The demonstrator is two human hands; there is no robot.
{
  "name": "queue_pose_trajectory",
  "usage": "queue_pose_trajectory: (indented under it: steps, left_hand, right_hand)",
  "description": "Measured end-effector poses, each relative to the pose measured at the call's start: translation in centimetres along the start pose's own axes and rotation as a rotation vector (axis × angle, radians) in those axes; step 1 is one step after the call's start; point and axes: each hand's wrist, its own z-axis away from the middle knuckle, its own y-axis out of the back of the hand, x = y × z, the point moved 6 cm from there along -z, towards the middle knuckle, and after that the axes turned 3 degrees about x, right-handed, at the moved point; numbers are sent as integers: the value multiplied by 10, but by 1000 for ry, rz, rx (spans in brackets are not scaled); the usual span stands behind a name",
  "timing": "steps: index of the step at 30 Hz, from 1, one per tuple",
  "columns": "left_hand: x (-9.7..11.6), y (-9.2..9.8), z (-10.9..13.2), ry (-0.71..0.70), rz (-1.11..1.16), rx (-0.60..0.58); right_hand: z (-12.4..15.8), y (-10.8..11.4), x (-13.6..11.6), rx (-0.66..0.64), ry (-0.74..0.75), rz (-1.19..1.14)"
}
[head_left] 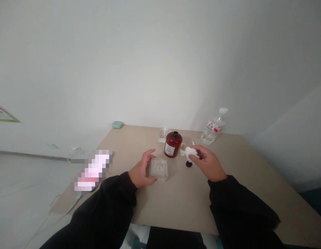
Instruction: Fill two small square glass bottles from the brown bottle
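Observation:
On the table, a clear square container (pixel 159 170) sits in front of me, with a round shape visible at its top. My left hand (pixel 143 171) curls round its left side, thumb at the near edge and fingers at the far edge. My right hand (pixel 207 160) pinches a crumpled white tissue (pixel 190 153) between thumb and fingers, raised over the table. Between the hands and a little farther back stands an amber-brown bottle (pixel 173 144), upright and uncapped, with a white label. A small black round piece (pixel 188 164) lies below the tissue.
Behind the brown bottle is another clear block-like item (pixel 162 135). A water bottle (pixel 213 128) with a white cap stands back right. A green small case (pixel 117 124) lies at the far left corner. A phone (pixel 94 171), its screen blurred out, and a white cable (pixel 65 211) are at left.

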Motion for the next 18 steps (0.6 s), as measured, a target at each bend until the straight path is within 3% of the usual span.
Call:
queue_pose_trajectory:
  steps: [4,8,11,18]
  left_hand:
    - [2,1,0,-21,-19,25]
    - [2,2,0,-16,-58,52]
    - [5,1,-2,-42,-53,52]
    - [13,-2,-3,-86,-58,58]
  right_hand:
    - [7,-55,-60,-209,245,-84]
    - [13,-89,-77,-291,370,119]
    - [16,-96,-76,-309,413,288]
    - [19,-94,-74,-289,403,297]
